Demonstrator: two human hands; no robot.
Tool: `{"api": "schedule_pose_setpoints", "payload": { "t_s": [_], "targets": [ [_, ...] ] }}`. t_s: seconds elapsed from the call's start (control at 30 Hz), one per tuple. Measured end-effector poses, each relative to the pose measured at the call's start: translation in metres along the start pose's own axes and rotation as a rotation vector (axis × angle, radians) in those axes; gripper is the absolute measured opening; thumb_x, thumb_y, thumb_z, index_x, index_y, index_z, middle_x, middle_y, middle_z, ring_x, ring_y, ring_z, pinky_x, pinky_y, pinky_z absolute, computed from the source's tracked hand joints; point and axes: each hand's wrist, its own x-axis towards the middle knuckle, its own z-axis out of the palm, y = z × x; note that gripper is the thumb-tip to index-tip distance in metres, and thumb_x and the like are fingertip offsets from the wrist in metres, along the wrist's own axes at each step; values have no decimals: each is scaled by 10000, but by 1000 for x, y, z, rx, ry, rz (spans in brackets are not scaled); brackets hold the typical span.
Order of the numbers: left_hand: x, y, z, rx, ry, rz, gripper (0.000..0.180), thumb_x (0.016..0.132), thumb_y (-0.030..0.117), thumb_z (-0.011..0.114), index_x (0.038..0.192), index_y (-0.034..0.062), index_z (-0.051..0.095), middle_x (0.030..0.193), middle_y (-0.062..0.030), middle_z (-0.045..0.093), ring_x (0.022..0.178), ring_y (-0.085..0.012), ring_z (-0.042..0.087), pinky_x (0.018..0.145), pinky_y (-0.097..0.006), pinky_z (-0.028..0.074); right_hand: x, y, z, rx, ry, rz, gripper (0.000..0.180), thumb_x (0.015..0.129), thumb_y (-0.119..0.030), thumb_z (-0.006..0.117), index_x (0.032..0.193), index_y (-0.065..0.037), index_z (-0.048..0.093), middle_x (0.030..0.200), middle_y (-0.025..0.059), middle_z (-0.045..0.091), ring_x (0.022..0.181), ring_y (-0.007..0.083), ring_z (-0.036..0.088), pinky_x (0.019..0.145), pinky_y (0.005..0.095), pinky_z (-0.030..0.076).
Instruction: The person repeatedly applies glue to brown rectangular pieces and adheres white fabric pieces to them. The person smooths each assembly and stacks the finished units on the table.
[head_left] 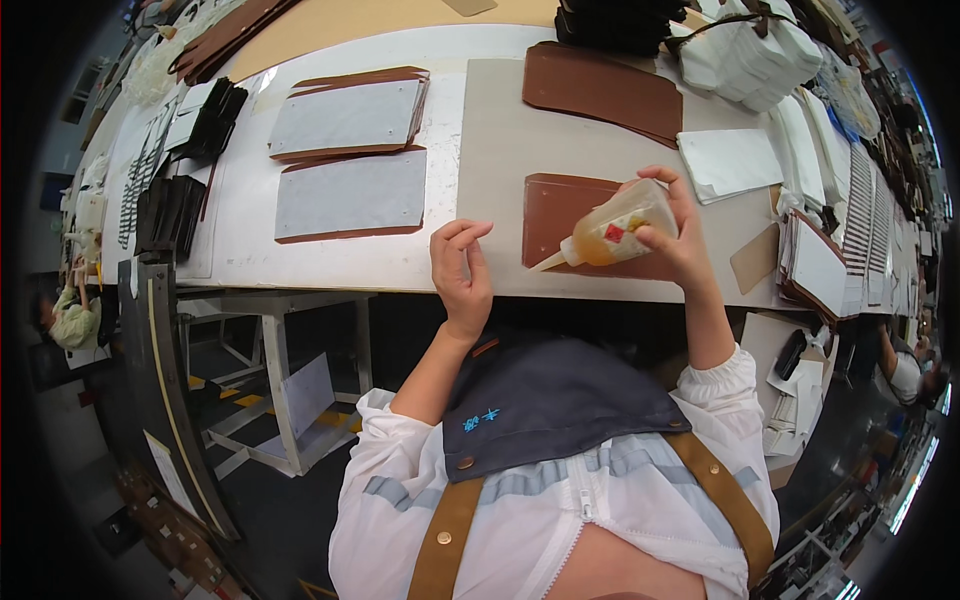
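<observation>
My right hand (pixel 688 235) is wrapped round a clear squeeze bottle (pixel 606 238) of amber liquid. The bottle is tilted, its thin nozzle pointing down and left near the front edge of a brown panel (pixel 556 205). That panel lies flat on the table, partly hidden under the bottle and hand. Left of the panel, my left hand (pixel 462 275) hovers at the table's front edge with fingers loosely bent and apart, nothing visible in them. Beyond the bottle lies a stack of brown panels (pixel 600 92).
Two groups of grey-faced brown panels (pixel 350 195) lie to the left on the white table (pixel 445 120). Dark stacked pieces (pixel 172 215) stand farther left. At right are white sheets (pixel 730 163), wrapped white bundles (pixel 755 62) and a pile of brown-edged boards (pixel 812 262).
</observation>
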Motion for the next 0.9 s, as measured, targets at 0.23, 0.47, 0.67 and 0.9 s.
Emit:
{"api": "schedule_pose_setpoints", "payload": {
  "t_s": [0.23,0.47,0.67,0.9],
  "targets": [
    [-1,-3,2,-20,-2,-26,202,980,-49,499,1106,9,646,1124,-106,573,1063,-212,559,958,-312,442,-20,-18,-69,910,309,-123,856,914,-480,687,1530,-39,287,1488,241,441,1399,363,437,1168,456,389],
    [-4,-3,3,-41,-14,-52,212,992,-37,472,1133,-24,631,1165,-101,545,1125,-200,523,1023,-316,388,-53,-10,-156,253,742,-244,603,908,-323,758,1360,-20,500,1257,107,622,1157,210,619,1002,332,508],
    [-3,-1,4,-6,-19,-45,219,989,-44,469,1131,-22,634,1147,-95,548,1112,-192,522,1019,-310,385,-62,0,-161,-70,796,-139,662,859,-288,822,1374,-24,502,1198,45,612,1114,125,585,972,279,470],
    [-2,0,6,21,-26,-30,217,990,-47,469,1125,-23,636,1147,-97,550,1122,-197,524,1019,-317,395,-61,-1,-156,-158,773,-142,662,848,-296,829,1370,-36,516,1201,42,609,1120,130,579,976,277,467]
  ]
}}
